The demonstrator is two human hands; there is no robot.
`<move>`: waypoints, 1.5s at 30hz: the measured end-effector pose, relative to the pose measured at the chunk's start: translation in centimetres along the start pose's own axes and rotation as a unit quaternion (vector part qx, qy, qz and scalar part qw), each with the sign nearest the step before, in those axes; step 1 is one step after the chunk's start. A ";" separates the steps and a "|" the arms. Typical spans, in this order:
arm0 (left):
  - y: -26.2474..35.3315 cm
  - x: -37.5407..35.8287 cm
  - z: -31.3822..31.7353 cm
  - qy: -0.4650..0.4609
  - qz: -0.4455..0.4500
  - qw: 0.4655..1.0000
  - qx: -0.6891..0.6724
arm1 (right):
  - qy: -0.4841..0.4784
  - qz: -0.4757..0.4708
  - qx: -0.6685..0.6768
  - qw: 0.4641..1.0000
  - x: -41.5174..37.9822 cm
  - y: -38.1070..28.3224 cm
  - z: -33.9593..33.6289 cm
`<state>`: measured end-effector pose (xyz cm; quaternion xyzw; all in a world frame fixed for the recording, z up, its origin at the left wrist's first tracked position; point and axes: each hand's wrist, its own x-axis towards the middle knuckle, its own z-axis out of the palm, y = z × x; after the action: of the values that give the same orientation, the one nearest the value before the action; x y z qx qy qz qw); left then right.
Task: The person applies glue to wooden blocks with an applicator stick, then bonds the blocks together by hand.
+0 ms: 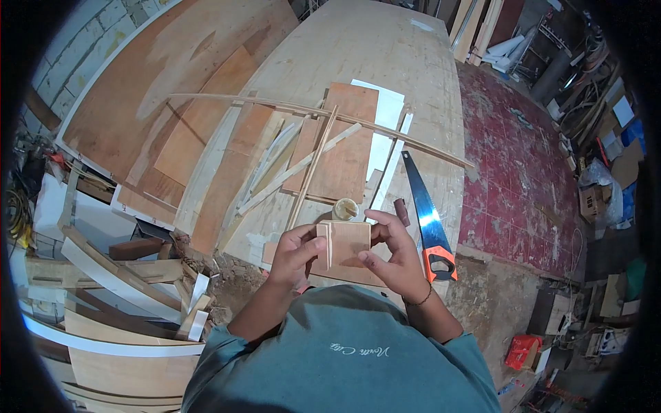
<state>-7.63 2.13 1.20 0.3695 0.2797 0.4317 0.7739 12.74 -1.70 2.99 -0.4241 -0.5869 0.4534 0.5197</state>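
Observation:
Close to my chest, my left hand (pixel 300 255) and my right hand (pixel 394 256) hold a small wooden piece (pixel 350 246) between them. Its flat face shows, with thin pale strips (pixel 329 245) along its left part under my left thumb. My right thumb and fingers grip its right edge. Just beyond the piece stands a small round container (pixel 345 209) with something brownish inside. A handsaw (pixel 428 213) with an orange and black handle lies to the right of my right hand. A short dark reddish piece (pixel 401 212) rests between them.
The plywood worktable (pixel 427 62) carries reddish boards (pixel 343 144), a white sheet (pixel 385 124) and long thin strips (pixel 413 142) lying across. Large curved panels (pixel 138 103) stand at the left. Wood offcuts (pixel 124 275) are piled lower left. A red tiled floor (pixel 509 165) lies right.

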 end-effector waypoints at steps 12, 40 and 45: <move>-1.7 0.3 -3.4 0.054 -0.078 0.994 0.048 | -0.010 0.094 0.127 0.987 0.6 3.9 1.5; -17.3 2.6 -20.0 0.203 -0.127 0.931 0.274 | 0.113 0.482 0.237 0.836 -4.7 28.6 -0.6; -18.3 4.0 -18.7 0.169 -0.148 0.927 0.300 | 0.074 0.430 0.231 0.870 -3.9 28.9 -0.1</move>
<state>-11.35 5.32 -24.80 0.4603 0.5739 0.2641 0.6237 13.99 1.16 -26.05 -0.5342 -0.1851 0.7223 0.3983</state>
